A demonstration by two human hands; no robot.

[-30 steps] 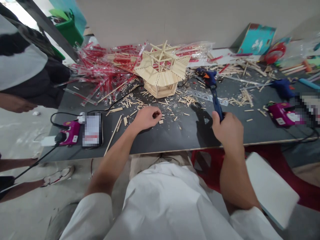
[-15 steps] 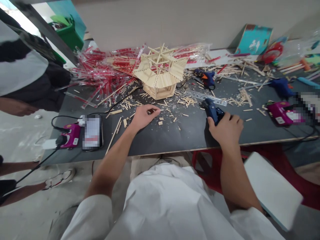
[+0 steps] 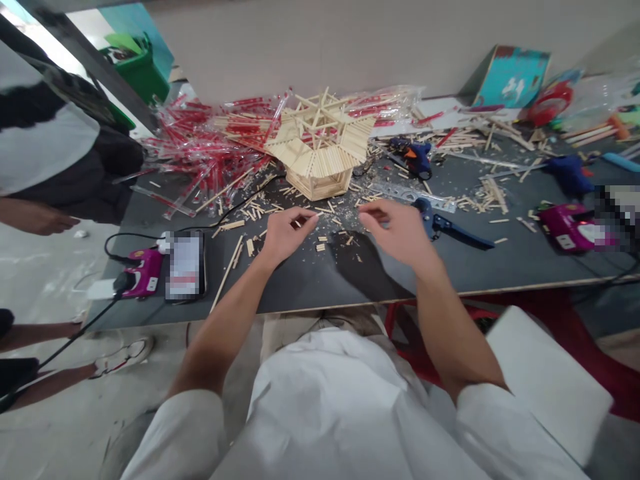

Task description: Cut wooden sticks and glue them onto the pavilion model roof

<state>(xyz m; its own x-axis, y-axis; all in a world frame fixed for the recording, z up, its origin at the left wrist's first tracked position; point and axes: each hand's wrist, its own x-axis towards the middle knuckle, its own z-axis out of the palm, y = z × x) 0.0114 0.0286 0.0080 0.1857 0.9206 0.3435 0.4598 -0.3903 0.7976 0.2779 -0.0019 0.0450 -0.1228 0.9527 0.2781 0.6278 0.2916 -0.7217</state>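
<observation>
My left hand point(image 3: 286, 231) hovers over the dark table point(image 3: 320, 273) and pinches a short wooden stick piece between thumb and fingers. My right hand point(image 3: 395, 229) floats just to its right, fingers loosely curled and apart, holding nothing. Blue-handled cutters point(image 3: 447, 223) lie on the table right of my right hand. A small pavilion model made of wooden sticks point(image 3: 319, 150) stands behind both hands. Cut stick pieces point(image 3: 327, 237) are scattered between the hands and the model.
Red-printed chopstick wrappers point(image 3: 210, 150) pile up at the back left. A phone point(image 3: 184, 262) and a purple device point(image 3: 141, 271) lie at the left, another purple device point(image 3: 570, 225) at the right. Blue glue guns point(image 3: 414, 155) lie behind. Another person point(image 3: 47, 160) stands at the left.
My right hand has laid the blue cutters down on the table and moved left toward my left hand. My left hand has lifted slightly with the stick piece.
</observation>
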